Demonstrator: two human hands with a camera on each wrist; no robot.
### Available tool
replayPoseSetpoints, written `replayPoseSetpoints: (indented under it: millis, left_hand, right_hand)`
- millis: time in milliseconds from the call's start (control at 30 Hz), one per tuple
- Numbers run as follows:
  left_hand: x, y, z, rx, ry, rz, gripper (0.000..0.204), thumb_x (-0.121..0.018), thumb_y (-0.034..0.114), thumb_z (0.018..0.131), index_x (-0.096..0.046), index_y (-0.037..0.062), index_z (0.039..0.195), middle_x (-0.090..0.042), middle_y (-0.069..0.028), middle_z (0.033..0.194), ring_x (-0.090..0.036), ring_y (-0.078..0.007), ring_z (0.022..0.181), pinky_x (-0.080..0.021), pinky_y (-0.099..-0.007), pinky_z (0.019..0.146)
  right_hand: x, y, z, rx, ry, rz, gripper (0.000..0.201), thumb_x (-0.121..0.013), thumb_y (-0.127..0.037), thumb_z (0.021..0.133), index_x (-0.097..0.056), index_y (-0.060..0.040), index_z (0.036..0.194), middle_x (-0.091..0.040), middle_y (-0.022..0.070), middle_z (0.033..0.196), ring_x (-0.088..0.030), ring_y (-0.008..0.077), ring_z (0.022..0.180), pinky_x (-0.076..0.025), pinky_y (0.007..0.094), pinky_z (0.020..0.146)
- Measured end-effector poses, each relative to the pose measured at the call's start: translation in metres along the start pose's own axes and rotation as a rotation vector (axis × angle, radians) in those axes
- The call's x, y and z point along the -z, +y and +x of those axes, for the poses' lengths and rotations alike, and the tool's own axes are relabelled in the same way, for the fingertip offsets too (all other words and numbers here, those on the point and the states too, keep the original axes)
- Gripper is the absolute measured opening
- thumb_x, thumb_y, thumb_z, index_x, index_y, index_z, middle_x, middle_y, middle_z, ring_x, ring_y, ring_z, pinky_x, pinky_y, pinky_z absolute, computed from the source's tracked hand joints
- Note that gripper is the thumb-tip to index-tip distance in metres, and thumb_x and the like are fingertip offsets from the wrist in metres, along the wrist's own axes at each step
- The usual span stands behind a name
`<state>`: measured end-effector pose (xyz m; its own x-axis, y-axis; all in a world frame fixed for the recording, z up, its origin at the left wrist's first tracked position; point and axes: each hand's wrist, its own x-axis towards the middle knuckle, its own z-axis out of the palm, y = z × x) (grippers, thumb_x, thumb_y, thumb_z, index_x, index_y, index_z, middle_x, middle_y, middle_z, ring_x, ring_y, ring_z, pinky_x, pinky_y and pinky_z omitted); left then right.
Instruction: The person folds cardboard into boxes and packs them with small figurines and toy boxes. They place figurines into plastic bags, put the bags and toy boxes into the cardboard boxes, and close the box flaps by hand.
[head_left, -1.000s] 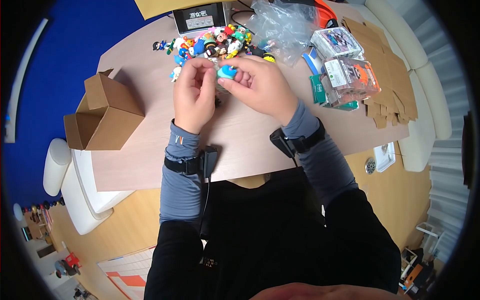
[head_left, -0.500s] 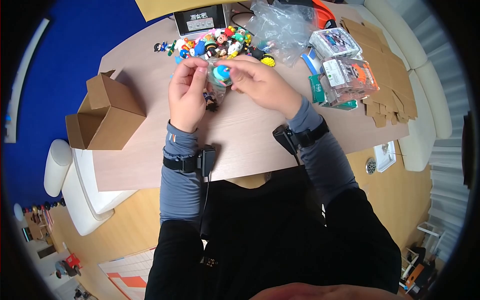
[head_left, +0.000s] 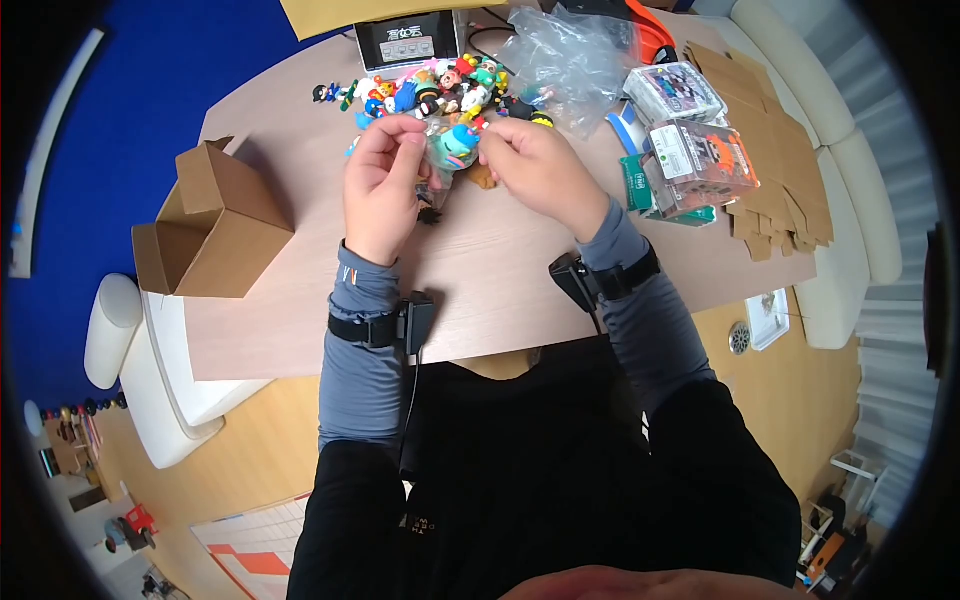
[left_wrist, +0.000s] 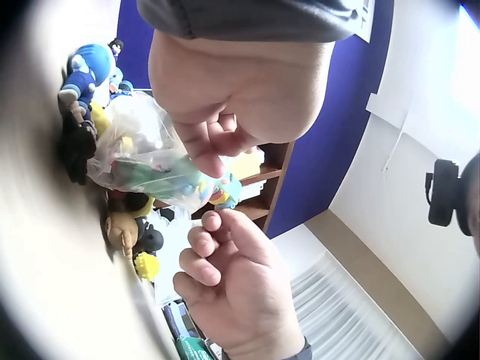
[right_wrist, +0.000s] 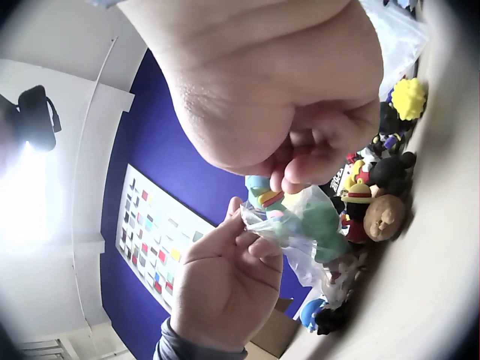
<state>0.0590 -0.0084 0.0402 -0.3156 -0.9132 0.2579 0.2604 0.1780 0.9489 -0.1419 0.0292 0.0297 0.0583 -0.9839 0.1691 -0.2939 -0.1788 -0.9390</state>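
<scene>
At twelve o'clock, we pinch a clear bag [left_wrist: 141, 139] with the left hand [head_left: 382, 190]; a turquoise figure [head_left: 455, 150] sits partly inside. At the figure's three o'clock, we pinch its edge with the right hand [head_left: 545, 172]. A toy pile [head_left: 405, 97] lies at its twelve, stacked packages [head_left: 700, 160] at three.

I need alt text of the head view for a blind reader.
A person's left hand pinches a clear plastic bag with a small turquoise toy figure, the right hand close beside; behind lie colourful toy figurines on a pale wood-grained table.
</scene>
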Motion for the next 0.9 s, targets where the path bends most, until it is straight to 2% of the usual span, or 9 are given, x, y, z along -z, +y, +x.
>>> replayPoseSetpoints:
  millis: [33, 100, 200, 333, 400, 500, 767, 833, 900]
  left_hand:
    - [-0.001, 0.0, 0.0, 0.022, 0.002, 0.0, 0.013, -0.057, 0.011, 0.105, -0.061, 0.0012, 0.112, -0.061, -0.0021, 0.084, -0.06, -0.0107, 0.068, -0.049, -0.0249, 0.062]
    - [0.0, -0.001, -0.001, 0.033, 0.0, -0.03, 0.013, -0.057, 0.011, 0.105, -0.061, 0.0011, 0.112, -0.061, -0.0022, 0.084, -0.06, -0.0109, 0.068, -0.049, -0.0249, 0.062]
    - [-0.001, -0.001, 0.0, 0.027, -0.007, -0.089, 0.012, -0.056, 0.01, 0.105, -0.061, 0.001, 0.112, -0.061, -0.0025, 0.084, -0.061, -0.0112, 0.069, -0.05, -0.025, 0.063]
    - [-0.003, 0.002, -0.001, 0.025, -0.034, -0.08, 0.012, -0.056, 0.01, 0.105, -0.061, 0.0009, 0.112, -0.061, -0.0029, 0.085, -0.061, -0.0112, 0.069, -0.05, -0.0252, 0.063]
    - [-0.006, 0.005, -0.002, 0.023, -0.025, -0.069, 0.012, -0.056, 0.009, 0.105, -0.061, 0.0009, 0.112, -0.061, -0.0028, 0.085, -0.061, -0.0111, 0.069, -0.051, -0.0253, 0.063]
    - [-0.005, 0.005, -0.003, -0.042, 0.011, -0.048, 0.011, -0.057, 0.007, 0.104, -0.061, 0.0008, 0.111, -0.061, -0.0025, 0.085, -0.061, -0.0105, 0.069, -0.05, -0.0251, 0.062]
    - [-0.004, 0.008, -0.006, -0.097, 0.036, -0.021, 0.009, -0.06, 0.003, 0.1, -0.061, 0.0012, 0.109, -0.061, -0.0002, 0.084, -0.059, -0.0071, 0.067, -0.049, -0.0238, 0.058]
    - [-0.004, 0.008, -0.006, -0.083, 0.044, 0.123, 0.01, -0.061, 0.003, 0.099, -0.061, 0.0014, 0.109, -0.06, 0.001, 0.084, -0.058, -0.0058, 0.068, -0.048, -0.0226, 0.057]
    - [-0.008, 0.016, -0.012, -0.102, 0.038, 0.061, 0.01, -0.062, 0.003, 0.099, -0.061, 0.0016, 0.108, -0.061, 0.001, 0.086, -0.057, -0.0054, 0.068, -0.047, -0.0217, 0.057]
  right_hand:
    - [0.0, 0.0, 0.0, -0.001, 0.0, 0.0, 0.026, -0.055, -0.027, 0.103, -0.064, -0.0041, 0.095, -0.058, -0.0016, 0.073, -0.051, 0.0056, 0.061, -0.041, 0.0223, 0.055]
    - [0.001, 0.001, -0.001, -0.138, 0.044, 0.081, 0.03, -0.056, -0.025, 0.1, -0.064, 0.0028, 0.095, -0.061, 0.0073, 0.074, -0.057, 0.0143, 0.067, -0.046, 0.0327, 0.062]
    - [0.002, -0.01, -0.003, -0.162, -0.035, 0.049, 0.023, -0.054, -0.023, 0.103, -0.067, -0.0041, 0.097, -0.06, -0.0019, 0.076, -0.053, 0.0055, 0.066, -0.043, 0.0242, 0.059]
    - [-0.007, 0.019, 0.002, 0.011, -0.044, -0.039, 0.023, -0.054, -0.021, 0.102, -0.067, -0.0027, 0.098, -0.059, -0.003, 0.076, -0.052, 0.0049, 0.068, -0.042, 0.024, 0.062]
    - [-0.008, 0.015, 0.001, 0.034, 0.025, -0.082, 0.026, -0.06, -0.021, 0.097, -0.065, 0.0033, 0.088, -0.059, 0.0065, 0.075, -0.056, 0.0125, 0.069, -0.046, 0.0324, 0.063]
    - [-0.002, -0.008, -0.002, 0.052, 0.047, 0.197, 0.024, -0.06, -0.018, 0.095, -0.064, 0.0039, 0.085, -0.057, 0.0056, 0.071, -0.052, 0.009, 0.068, -0.045, 0.0305, 0.061]
    - [0.004, -0.016, -0.003, 0.152, 0.095, 0.089, 0.023, -0.06, -0.016, 0.094, -0.064, 0.0039, 0.082, -0.057, 0.0029, 0.067, -0.05, 0.007, 0.064, -0.043, 0.0294, 0.058]
    - [0.006, -0.021, -0.01, 0.148, 0.112, 0.043, 0.023, -0.06, -0.016, 0.094, -0.064, 0.004, 0.082, -0.057, 0.0019, 0.067, -0.05, 0.0066, 0.064, -0.043, 0.0293, 0.057]
    - [0.008, -0.027, -0.011, 0.072, 0.081, 0.251, 0.024, -0.061, -0.016, 0.094, -0.064, 0.0034, 0.08, -0.057, -0.0001, 0.067, -0.05, 0.0061, 0.065, -0.042, 0.0278, 0.057]
